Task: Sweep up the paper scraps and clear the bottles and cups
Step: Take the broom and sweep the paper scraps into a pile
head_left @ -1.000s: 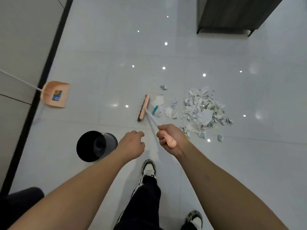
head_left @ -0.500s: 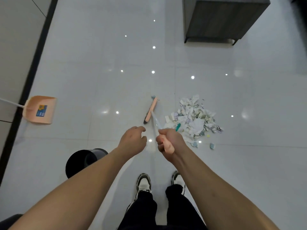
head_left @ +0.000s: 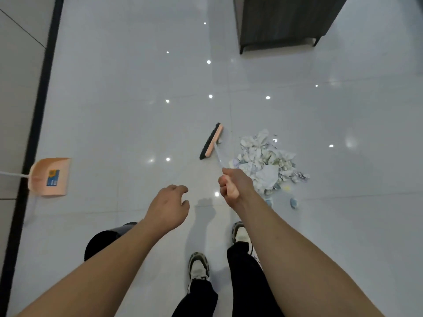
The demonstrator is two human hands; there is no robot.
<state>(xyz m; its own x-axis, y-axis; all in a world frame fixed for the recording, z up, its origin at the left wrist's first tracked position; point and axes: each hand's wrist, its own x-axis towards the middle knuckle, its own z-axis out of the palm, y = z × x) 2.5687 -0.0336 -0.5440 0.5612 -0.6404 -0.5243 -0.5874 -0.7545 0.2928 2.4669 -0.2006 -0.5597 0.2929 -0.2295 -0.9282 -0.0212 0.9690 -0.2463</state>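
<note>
peach broom (head_left: 214,141), peach dustpan (head_left: 50,177), white scraps (head_left: 265,163)

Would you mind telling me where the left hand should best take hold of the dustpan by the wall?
Probably by its white handle, not the pan. The dustpan lies with its open mouth facing right and the thin handle running left out of view, so the free left hand should come from above and curl round the handle near the pan.

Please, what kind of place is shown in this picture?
Probably an indoor room in a home or office: a glossy tiled floor reflecting ceiling lights, a dark cabinet on short legs, and a dustpan by the wall.
</note>
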